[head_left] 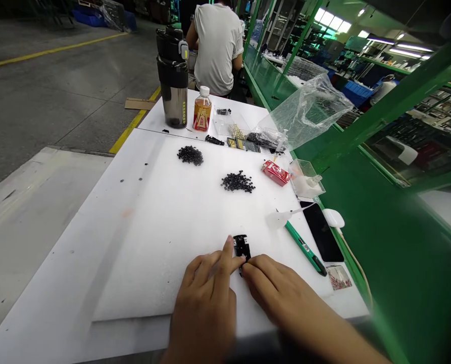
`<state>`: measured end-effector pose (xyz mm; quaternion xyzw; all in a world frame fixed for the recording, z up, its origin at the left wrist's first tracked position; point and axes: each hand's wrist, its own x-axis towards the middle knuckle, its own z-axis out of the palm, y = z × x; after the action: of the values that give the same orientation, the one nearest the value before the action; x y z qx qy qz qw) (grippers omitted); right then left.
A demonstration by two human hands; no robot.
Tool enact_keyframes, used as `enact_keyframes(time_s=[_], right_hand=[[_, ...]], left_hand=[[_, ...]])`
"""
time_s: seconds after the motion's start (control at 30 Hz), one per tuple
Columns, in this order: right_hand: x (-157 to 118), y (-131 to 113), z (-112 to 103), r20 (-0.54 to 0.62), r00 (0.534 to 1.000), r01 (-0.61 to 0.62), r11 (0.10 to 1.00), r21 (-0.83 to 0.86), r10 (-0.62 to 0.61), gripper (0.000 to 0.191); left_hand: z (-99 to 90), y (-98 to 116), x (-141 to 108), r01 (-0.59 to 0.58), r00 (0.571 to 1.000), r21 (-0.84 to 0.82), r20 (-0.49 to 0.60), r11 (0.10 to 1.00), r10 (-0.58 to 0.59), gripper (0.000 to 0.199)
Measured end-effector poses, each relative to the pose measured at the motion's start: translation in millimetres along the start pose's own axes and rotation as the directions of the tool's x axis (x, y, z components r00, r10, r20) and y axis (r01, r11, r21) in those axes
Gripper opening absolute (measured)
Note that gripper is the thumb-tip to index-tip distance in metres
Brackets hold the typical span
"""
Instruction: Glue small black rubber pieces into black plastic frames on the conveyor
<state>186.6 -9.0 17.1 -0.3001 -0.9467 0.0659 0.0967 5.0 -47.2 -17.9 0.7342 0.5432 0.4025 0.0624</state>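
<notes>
A small black plastic part with a slotted, shiny surface lies on the white foam sheet. My left hand holds it from the left, index finger along its edge and thumb across its lower half. From the right, my right hand has its bent fingers pinched at the near end of the same part. The fingers hide that near end. Farther off on the foam are two piles of tiny black pieces, one pile nearer and another pile at the back left.
To the right lie a green pen-like tool, a white-tipped dropper, a black phone and a red box. A tumbler and a drink bottle stand behind. A person in a white shirt sits beyond.
</notes>
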Motion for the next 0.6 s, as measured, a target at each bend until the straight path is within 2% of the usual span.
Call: enact_keyframes(time_s=[0.13, 0.33, 0.5, 0.6], right_hand=[[2, -4, -7, -0.028, 0.998, 0.059, 0.996, -0.070, -0.061, 0.024], [-8, -9, -5, -0.106, 0.987, 0.107, 0.984, -0.140, -0.123, 0.040], [-17, -9, 5, -0.145, 0.989, 0.000, 1.000, -0.010, -0.001, 0.038], [-20, -9, 7, -0.252, 0.954, -0.119, 0.977, 0.178, 0.162, 0.030]], left_hand=[[-2.0, 1, 1, 0.007, 1.000, -0.007, 0.005, 1.000, -0.007, 0.060], [-1.0, -1, 0, -0.019, 1.000, -0.017, 0.001, 1.000, 0.019, 0.059], [-0.3, -3, -1, -0.058, 0.998, 0.022, 0.016, 0.998, 0.057, 0.053], [-0.5, -4, -3, -0.084, 0.996, 0.047, 0.015, 0.995, 0.084, 0.051]])
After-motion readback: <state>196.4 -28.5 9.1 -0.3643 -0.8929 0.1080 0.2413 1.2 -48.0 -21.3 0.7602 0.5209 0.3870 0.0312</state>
